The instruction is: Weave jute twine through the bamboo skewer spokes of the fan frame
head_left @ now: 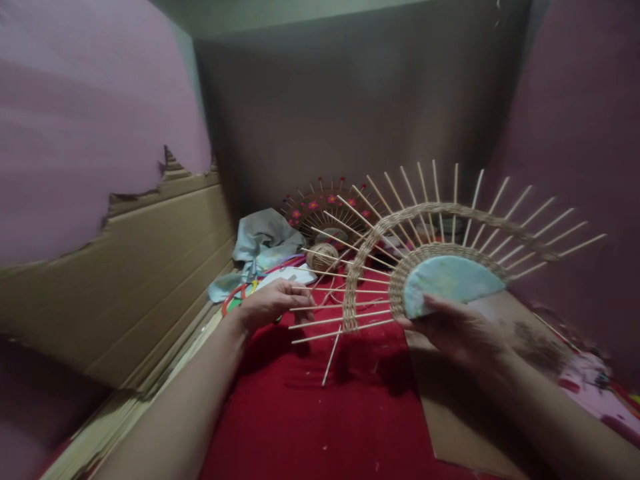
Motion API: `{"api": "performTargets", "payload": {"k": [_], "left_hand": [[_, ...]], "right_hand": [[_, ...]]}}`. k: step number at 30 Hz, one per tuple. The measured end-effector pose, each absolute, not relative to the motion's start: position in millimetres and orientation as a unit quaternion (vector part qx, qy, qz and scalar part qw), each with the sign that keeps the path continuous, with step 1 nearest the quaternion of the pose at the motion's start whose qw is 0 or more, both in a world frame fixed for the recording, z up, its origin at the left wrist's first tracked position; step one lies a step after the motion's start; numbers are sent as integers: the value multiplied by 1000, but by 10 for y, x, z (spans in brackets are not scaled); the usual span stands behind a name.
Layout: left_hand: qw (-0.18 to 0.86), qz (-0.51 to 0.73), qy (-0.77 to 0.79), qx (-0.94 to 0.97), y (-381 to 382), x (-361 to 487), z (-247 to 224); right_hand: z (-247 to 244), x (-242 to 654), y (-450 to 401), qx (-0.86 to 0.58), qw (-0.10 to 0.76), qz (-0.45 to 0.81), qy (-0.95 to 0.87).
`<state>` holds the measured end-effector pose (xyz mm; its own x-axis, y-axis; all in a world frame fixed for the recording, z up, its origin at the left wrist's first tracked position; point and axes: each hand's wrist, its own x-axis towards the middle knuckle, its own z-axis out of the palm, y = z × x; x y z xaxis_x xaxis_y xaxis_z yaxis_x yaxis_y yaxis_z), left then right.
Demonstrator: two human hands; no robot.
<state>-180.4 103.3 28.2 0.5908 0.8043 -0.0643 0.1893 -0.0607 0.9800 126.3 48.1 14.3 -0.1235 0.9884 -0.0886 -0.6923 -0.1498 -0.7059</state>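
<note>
A half-round fan frame (453,212) of thin sticks spreads out above the red cloth, with woven twine in an inner band and an outer arc. At its centre is a pale blue fabric half-disc (453,283). My right hand (457,330) grips this centre at its lower edge, thumb on the fabric. Near the stick tips at the frame's left end is my left hand (280,300), its fingers curled together around or beside the tips; the exact contact is unclear. A loose stick (331,360) slants below the frame's left end.
Behind are a twine ball (323,259), a flower-decorated fan (333,203), crumpled pale cloth (265,237) and orange-handled scissors (233,297). Torn cardboard (150,287) stands at left. A flat brown board (450,407) lies at right on the red cloth (320,427).
</note>
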Motion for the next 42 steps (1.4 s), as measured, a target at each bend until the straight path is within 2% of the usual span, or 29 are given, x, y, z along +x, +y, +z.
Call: {"api": "performTargets", "payload": {"k": [3,7,13,27,34,42], "left_hand": [[605,277,360,653,1003,-1704,226],[649,195,357,643,860,-1499,219],[627,128,354,682,766,-1410,289],[553,141,350,743,866,-1597,421],[616,210,330,684,861,-1634,323],[607,226,357,673,870,-1649,282]], "right_hand": [[161,1232,431,-271,604,713,-231],[130,1179,374,-262,593,738,-188],[33,1162,377,-256,594,747,-155],[-27,1233,466,-266,608,734,-145],[-10,1225,485,-273,619,726,-129],[38,1210,471,-284,629,712,-135]]}}
